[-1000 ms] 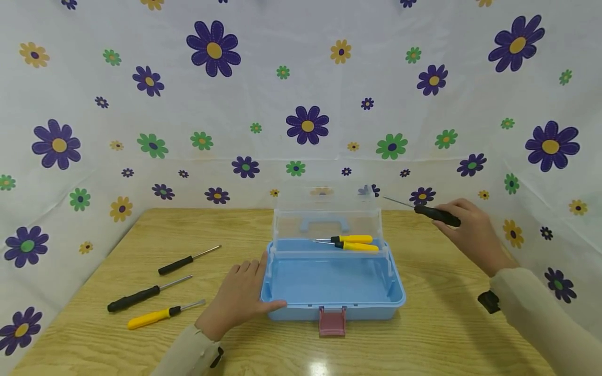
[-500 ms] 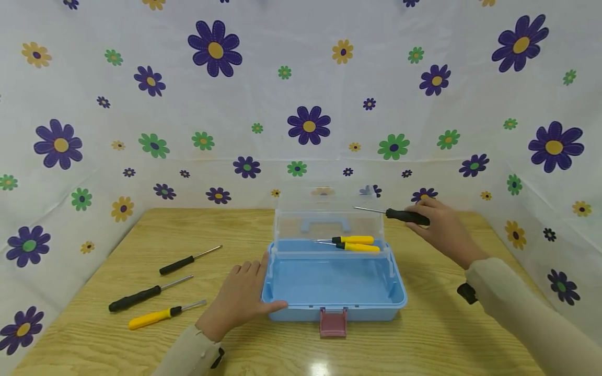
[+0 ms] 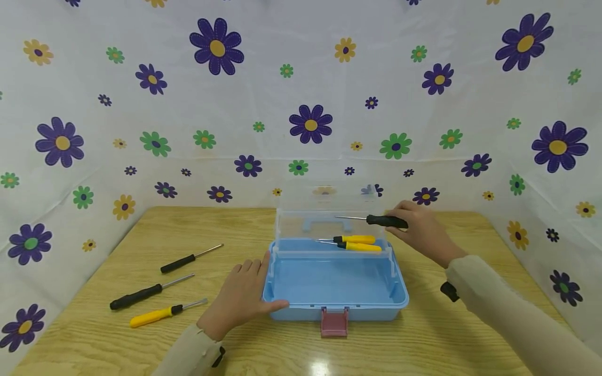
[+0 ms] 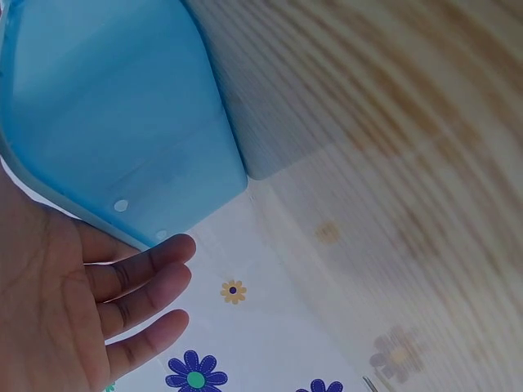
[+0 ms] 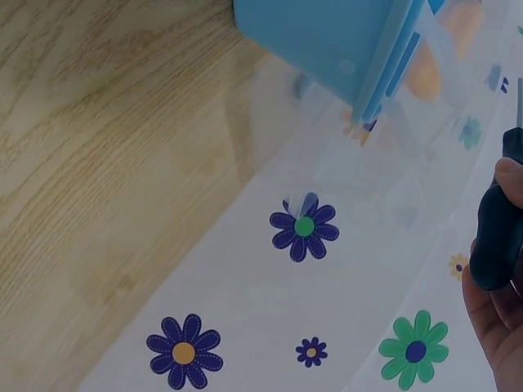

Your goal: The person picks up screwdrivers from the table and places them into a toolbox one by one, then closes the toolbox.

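Black screwdriver [image 3: 382,221], pinched by right hand [image 3: 420,232], hangs over toolbox [image 3: 335,308] rim; left hand [image 3: 240,300] flat.

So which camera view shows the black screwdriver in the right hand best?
The head view: the black screwdriver shows whole in the right hand. The right wrist view shows only its handle at the edge; the left wrist view shows none.

Staged recording booth, not a lived-in room or true workshop. Enclosed on three sides by a white cloth backdrop [image 3: 301,94] printed with purple, green and yellow flowers, hung close behind and beside a wood-grain desk [image 3: 437,334]. Furnished only with an open blue plastic toolbox [image 3: 334,284] with clear lid and a few small screwdrivers [image 3: 155,292] laid out at left. Lit evenly from overhead, with glare at desk front edge.
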Tool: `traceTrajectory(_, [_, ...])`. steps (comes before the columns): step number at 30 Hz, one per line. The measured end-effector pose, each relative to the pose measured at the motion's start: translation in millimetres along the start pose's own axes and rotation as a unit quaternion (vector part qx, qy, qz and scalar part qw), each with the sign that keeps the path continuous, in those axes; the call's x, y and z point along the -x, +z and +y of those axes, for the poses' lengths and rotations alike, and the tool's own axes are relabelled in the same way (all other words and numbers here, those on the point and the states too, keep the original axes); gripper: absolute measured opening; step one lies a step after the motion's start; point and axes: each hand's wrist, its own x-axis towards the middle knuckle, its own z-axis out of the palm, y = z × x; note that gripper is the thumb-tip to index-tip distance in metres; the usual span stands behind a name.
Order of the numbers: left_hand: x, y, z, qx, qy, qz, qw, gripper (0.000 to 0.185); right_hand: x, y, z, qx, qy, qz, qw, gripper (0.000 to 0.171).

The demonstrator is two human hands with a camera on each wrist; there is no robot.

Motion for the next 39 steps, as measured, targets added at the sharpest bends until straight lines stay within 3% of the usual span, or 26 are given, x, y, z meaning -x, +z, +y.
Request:
traceTrajectory(16, [0.6, 1.1, 0.0, 0.016, -0.002, -0.007, 0.9998, 0.114, -8.9, 18.2, -11.1, 0.009, -0.001, -0.042, 0.999, 0.027])
traceTrajectory(39, [-0.1, -0.7, -0.6, 0.014, -0.002, -0.004, 0.9999, 0.114, -32.7, 26.1, -27.1, 0.002, -0.017, -0.095, 0.995, 0.022])
